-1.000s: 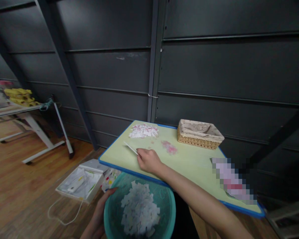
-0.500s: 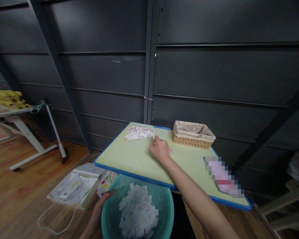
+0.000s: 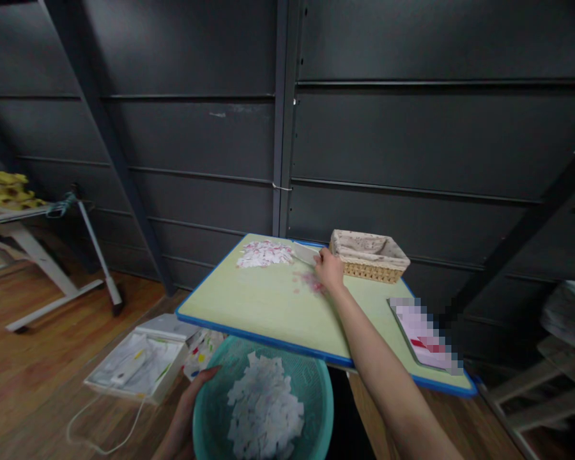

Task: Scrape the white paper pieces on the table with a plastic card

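Clock: its centre is the middle of the yellow table (image 3: 263, 303), with 12 o'clock toward the dark wall (image 3: 412, 134).
Right hand: the right hand (image 3: 329, 271) is at 12 o'clock, its fingers closed around one end of a thin white card (image 3: 305, 253); the other end points to 11 o'clock.
White card: it is tilted beside the paper heap (image 3: 264, 254), which lies at 11 o'clock; whether card and heap touch, I cannot tell.
Pink pieces: the small pink pieces (image 3: 309, 282) lie loose just inside 12 o'clock, next to the right hand.
Left hand: the left hand (image 3: 186, 409) is gripping the teal basin (image 3: 320, 409) by its 9 o'clock side, with one finger visible over the rim; the others are hidden.
Teal basin: it is at 7 o'clock, lower than the table edge, and white scraps (image 3: 266, 402) are piled in it.
Wicker basket: the wicker basket (image 3: 370, 271) stands at 1 o'clock, near the right hand.
Flat panel: the flat panel (image 3: 419, 332), partly masked, lies at 4 o'clock.
Step in hand: in my judgement, the card is being placed beside the heap for pushing pieces.
Next move: it would call for a low, flat card edge and a steady basin.
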Action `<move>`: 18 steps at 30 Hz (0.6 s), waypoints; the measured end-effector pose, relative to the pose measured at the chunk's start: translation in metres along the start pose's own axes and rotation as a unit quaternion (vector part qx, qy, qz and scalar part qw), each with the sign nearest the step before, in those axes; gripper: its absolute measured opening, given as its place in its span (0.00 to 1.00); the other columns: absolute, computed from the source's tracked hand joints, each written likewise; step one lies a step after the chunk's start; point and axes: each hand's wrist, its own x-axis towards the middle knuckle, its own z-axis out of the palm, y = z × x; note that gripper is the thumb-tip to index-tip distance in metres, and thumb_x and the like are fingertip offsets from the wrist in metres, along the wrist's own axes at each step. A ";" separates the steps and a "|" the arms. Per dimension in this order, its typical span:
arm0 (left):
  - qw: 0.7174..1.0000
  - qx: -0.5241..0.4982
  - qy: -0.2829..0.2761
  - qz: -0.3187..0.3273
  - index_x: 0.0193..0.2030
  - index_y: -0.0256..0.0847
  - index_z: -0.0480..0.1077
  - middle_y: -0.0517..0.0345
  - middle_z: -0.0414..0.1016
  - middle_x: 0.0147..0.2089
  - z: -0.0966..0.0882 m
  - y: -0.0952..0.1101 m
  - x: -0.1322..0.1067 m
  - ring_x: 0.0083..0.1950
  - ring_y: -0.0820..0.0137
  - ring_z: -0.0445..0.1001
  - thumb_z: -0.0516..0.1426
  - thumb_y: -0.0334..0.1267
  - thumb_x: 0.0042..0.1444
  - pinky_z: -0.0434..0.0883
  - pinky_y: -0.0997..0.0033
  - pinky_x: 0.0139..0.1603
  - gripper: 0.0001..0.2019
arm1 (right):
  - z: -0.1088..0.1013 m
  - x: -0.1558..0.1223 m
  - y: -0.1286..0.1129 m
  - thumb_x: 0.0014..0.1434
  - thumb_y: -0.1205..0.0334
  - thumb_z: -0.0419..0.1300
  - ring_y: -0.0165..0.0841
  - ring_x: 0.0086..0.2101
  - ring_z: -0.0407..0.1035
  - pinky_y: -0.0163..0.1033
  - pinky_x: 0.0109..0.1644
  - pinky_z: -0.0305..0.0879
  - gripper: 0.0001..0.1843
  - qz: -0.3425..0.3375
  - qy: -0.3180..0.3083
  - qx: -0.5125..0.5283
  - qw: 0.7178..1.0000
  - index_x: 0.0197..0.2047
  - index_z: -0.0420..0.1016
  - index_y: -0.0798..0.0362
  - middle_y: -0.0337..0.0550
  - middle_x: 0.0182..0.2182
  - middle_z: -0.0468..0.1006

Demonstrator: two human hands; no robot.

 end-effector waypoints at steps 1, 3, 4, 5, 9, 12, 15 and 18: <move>1.000 0.003 0.005 0.002 0.55 0.30 0.66 0.56 0.79 0.18 0.002 0.001 -0.002 0.26 0.55 0.80 0.59 0.31 0.50 0.77 0.57 0.29 0.23 | 0.001 0.000 0.001 0.61 0.63 0.50 0.35 0.32 0.67 0.35 0.34 0.51 0.14 -0.006 -0.003 0.000 1.000 0.44 0.74 0.55 0.49 0.31 0.76; 1.000 0.005 0.015 0.002 0.56 0.29 0.65 0.55 0.79 0.18 0.004 0.003 -0.004 0.28 0.54 0.81 0.58 0.32 0.51 0.77 0.57 0.30 0.24 | 0.001 0.001 0.002 0.61 0.64 0.50 0.36 0.33 0.67 0.36 0.34 0.52 0.15 -0.020 -0.001 0.009 1.000 0.47 0.74 0.55 0.49 0.33 0.77; 1.000 0.002 0.017 -0.003 0.56 0.28 0.64 0.54 0.79 0.19 0.005 0.003 -0.005 0.28 0.53 0.81 0.58 0.32 0.51 0.77 0.57 0.31 0.24 | 0.000 0.002 0.004 0.60 0.65 0.50 0.36 0.33 0.67 0.36 0.35 0.53 0.16 -0.026 0.002 0.018 1.000 0.48 0.73 0.54 0.49 0.34 0.78; 1.000 0.000 0.016 -0.011 0.56 0.28 0.64 0.53 0.79 0.19 0.006 0.003 -0.005 0.29 0.53 0.81 0.58 0.32 0.51 0.77 0.56 0.31 0.24 | -0.002 0.002 0.006 0.60 0.65 0.50 0.37 0.34 0.68 0.36 0.36 0.53 0.17 -0.032 0.005 0.027 0.999 0.49 0.73 0.54 0.49 0.35 0.78; 1.000 -0.001 0.006 -0.013 0.56 0.31 0.65 0.54 0.81 0.22 0.001 0.000 0.001 0.27 0.55 0.80 0.61 0.32 0.48 0.77 0.57 0.31 0.26 | -0.011 0.007 0.013 0.58 0.64 0.52 0.36 0.35 0.68 0.35 0.36 0.54 0.17 -0.053 0.003 0.055 0.997 0.48 0.74 0.54 0.48 0.35 0.78; 1.000 0.009 -0.007 -0.008 0.54 0.30 0.66 0.54 0.81 0.21 -0.001 -0.002 0.004 0.25 0.57 0.80 0.60 0.32 0.48 0.77 0.59 0.30 0.24 | -0.014 0.009 0.015 0.59 0.62 0.52 0.36 0.33 0.68 0.35 0.36 0.54 0.15 -0.056 0.013 0.067 0.996 0.45 0.75 0.54 0.47 0.34 0.78; 1.000 0.020 0.000 -0.004 0.54 0.28 0.66 0.55 0.79 0.19 0.000 -0.001 0.003 0.22 0.58 0.78 0.58 0.31 0.49 0.76 0.60 0.27 0.23 | -0.009 0.009 0.013 0.60 0.61 0.51 0.36 0.33 0.67 0.35 0.35 0.54 0.14 -0.069 0.017 0.077 0.994 0.43 0.76 0.54 0.47 0.33 0.78; 1.000 0.004 0.004 -0.009 0.55 0.32 0.66 0.58 0.79 0.18 0.000 -0.001 0.001 0.21 0.57 0.78 0.59 0.31 0.48 0.76 0.59 0.26 0.25 | -0.002 0.007 0.008 0.61 0.62 0.50 0.36 0.33 0.68 0.35 0.36 0.54 0.15 -0.092 0.007 0.091 0.992 0.43 0.76 0.54 0.47 0.34 0.79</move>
